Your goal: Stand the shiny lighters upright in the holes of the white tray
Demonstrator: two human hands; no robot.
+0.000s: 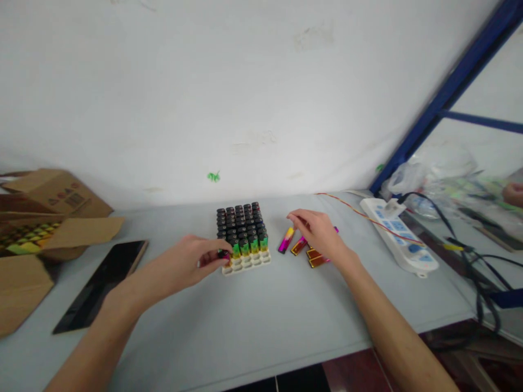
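A white tray (250,264) holds rows of upright lighters with black tops (241,223); the front ones show green and yellow bodies. My left hand (200,258) pinches a dark-topped pink lighter (224,255) at the tray's front left corner. To the right of the tray, my right hand (316,231) hovers over several loose lighters, its fingers bent and close together; whether they touch anything is hidden. One pink and yellow lighter (286,240) lies left of that hand, and an orange-brown one (299,246) is just beside it.
A dark phone (104,283) lies at the left beside an open cardboard box (77,231) with more lighters inside. At the right are a white power strip (398,234), black cables (478,272) and plastic bags (408,177). Part of another person's hand (514,193) shows at the far right edge.
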